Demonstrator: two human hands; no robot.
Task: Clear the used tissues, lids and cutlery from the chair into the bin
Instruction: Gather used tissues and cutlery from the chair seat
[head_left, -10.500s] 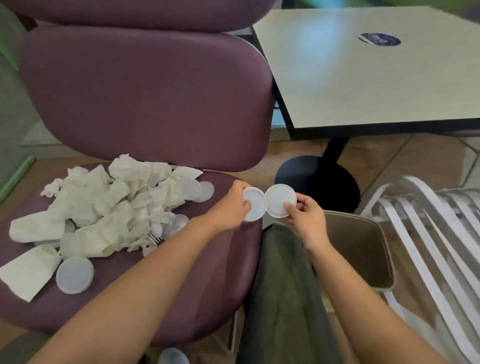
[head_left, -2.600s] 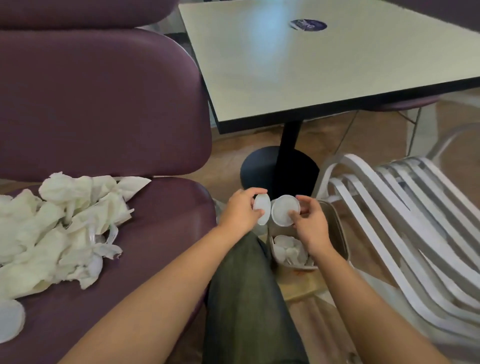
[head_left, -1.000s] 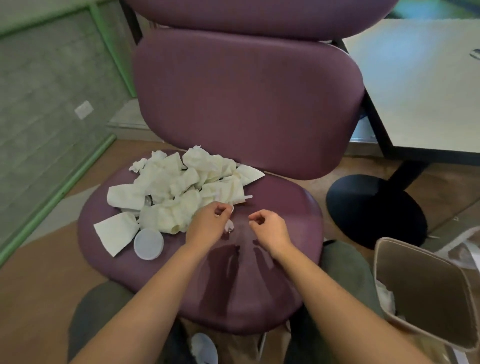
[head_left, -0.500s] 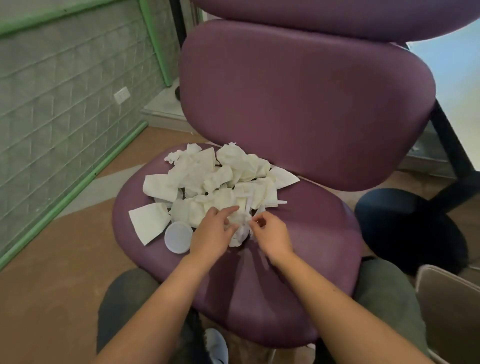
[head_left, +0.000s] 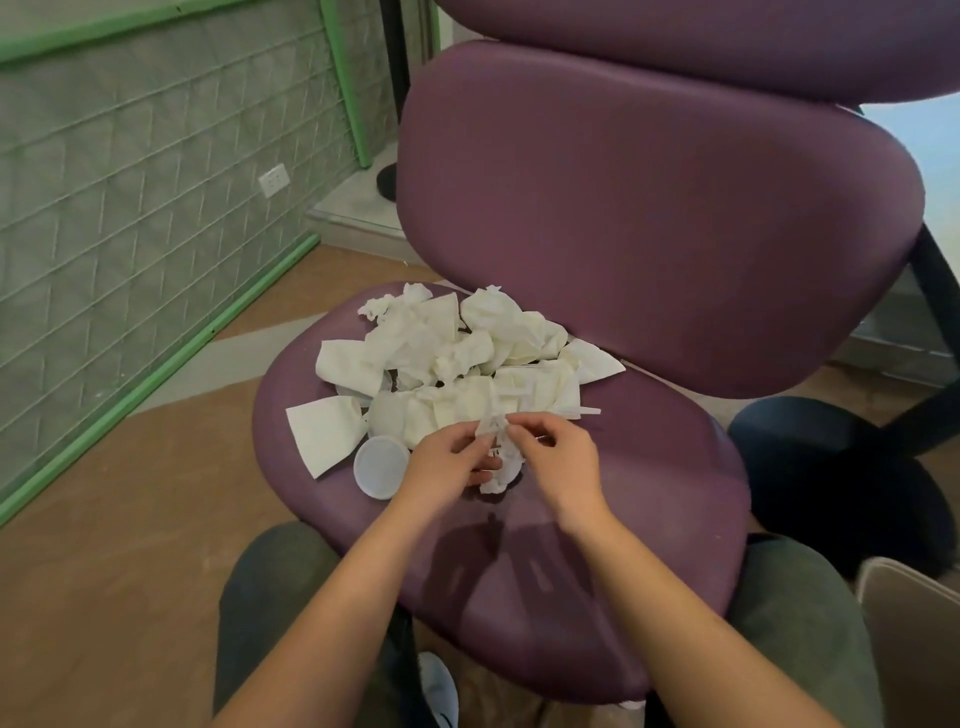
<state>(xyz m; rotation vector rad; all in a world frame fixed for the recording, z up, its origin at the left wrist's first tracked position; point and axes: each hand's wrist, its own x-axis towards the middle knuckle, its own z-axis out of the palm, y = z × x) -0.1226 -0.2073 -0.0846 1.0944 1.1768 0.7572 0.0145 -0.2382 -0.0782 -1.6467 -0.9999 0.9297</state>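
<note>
Okay, both hands are meeting at frame center over the front of the tissue pile. Left hand (head_left: 451, 464) is curling its fingers around a crumpled white tissue wad (head_left: 503, 470), which is bulging out below and to the right of the palm. Right hand (head_left: 558, 457) is pinching with thumb and forefinger at a thin clear plastic piece (head_left: 492, 423) sticking up between the two hands; looks like cutlery, too blurry to say fork or spoon. The left fingertips are touching the same piece.

Just left of the left hand, a round translucent lid (head_left: 381, 466) is lying flat on the seat, rim up. The tissue pile (head_left: 457, 358) is spreading above the hands toward the backrest, crumpled and folded white sheets overlapping. One folded tissue (head_left: 324, 434) is lying apart at the pile's lower left, touching the lid's edge. A thin white stick (head_left: 582, 413) is poking out from the pile's right side, just above the right hand.

All of it is sitting on the purple chair (head_left: 649, 467), padded seat and backrest filling the center and upper right. The bin (head_left: 914, 649) is showing only as a beige corner at the lower right edge, well apart from the pile. Knees in dark green trousers (head_left: 270, 587) are flanking the seat front. A green-framed mesh panel (head_left: 156, 208) is filling the upper left, with brown floor below it.
</note>
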